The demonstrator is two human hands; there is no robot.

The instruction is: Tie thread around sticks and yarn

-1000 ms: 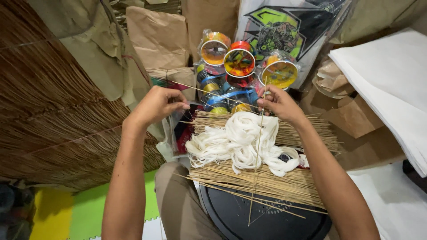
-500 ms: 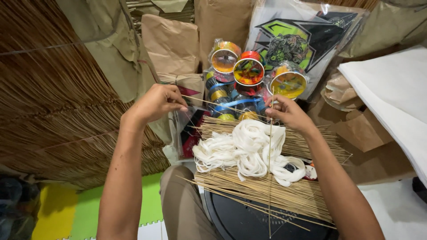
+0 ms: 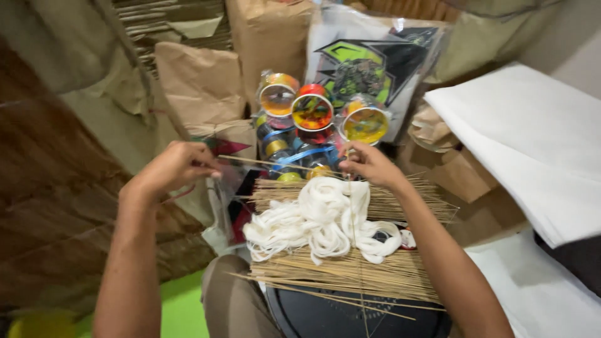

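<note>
**A:** What are the two hands doing?

**B:** The left hand [image 3: 178,168] sits to the left of the white string bundle [image 3: 322,219], fingers curled in a pinch on one end of a thin bamboo stick [image 3: 275,164]. The right hand [image 3: 370,164] is just behind the bundle, fingers bent and closed near the other end of that stick. Whether it actually grips the stick I cannot tell; the fingertips hide the spot.

**A:** So where does the stick lie?

**B:** It runs nearly level between the two hands, just behind the bundle and above it, clear of the pile underneath.

**A:** What pile?

**B:** A flat layer of bamboo sticks [image 3: 369,275], spread directly under the bundle and reaching out on both sides of it. The string lies on them in loose loops. A few single sticks stick out at angles in front of the bundle.

**A:** And under that?

**B:** A round black tray [image 3: 313,316], in front of the bundle and below the sticks, resting on the person's lap.

**A:** What's behind the bundle?

**B:** A cluster of bright spools [image 3: 312,111] with clear round ends, in orange, red and yellow. Farther behind them leans a printed plastic bag [image 3: 375,62] with a green and black picture. Brown paper bags [image 3: 200,81] stand behind and to the left of the bundle.

**A:** To the right?

**B:** A stack of white paper sheets [image 3: 532,138], well apart from the bundle.
</note>
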